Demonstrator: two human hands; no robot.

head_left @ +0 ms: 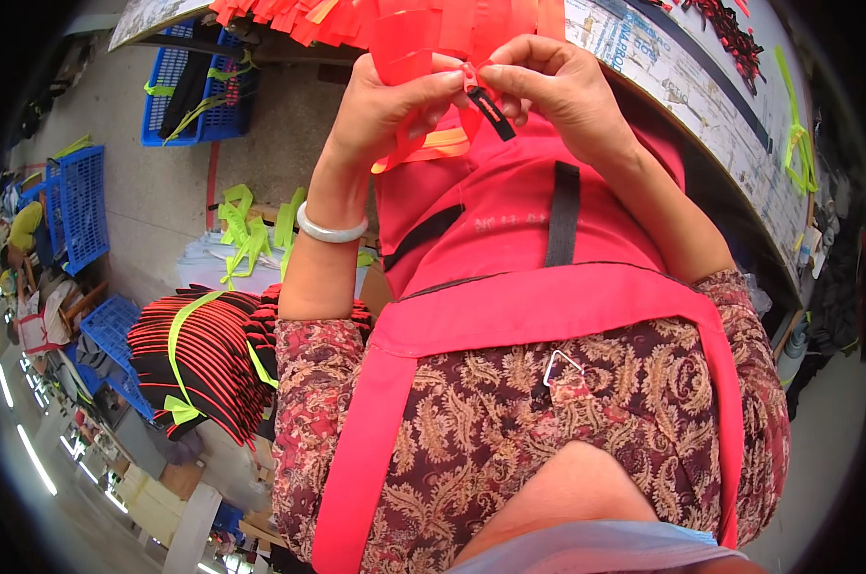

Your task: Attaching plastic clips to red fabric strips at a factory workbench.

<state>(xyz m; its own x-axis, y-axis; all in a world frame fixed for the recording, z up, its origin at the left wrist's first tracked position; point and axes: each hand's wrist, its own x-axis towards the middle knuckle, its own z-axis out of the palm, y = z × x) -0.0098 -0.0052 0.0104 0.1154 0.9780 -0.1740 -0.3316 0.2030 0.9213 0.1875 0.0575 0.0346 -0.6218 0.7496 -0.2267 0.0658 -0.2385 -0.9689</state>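
My left hand (394, 107) is closed, pinching an orange-red strip (401, 46) that looks like zipper tape, and a loop of it hangs below the fingers with a brighter orange band (438, 145). My right hand (565, 94) meets it, thumb and forefinger pinched at a small reddish piece that looks like a zipper slider. From that spot a black pull tab (491, 113) with a pale mark hangs down. The fingers hide most of the slider. Both hands are over my red apron (509, 225), close to the table's edge.
More orange-red strips (294, 17) lie on the worn white table (657, 72). Dark red-black pieces (729, 38) are at its far right. Blue crates (198, 86) stand on the floor at left. A bundle of black-and-red striped pieces (198, 354), tied with yellow-green strips, sits beside my left arm.
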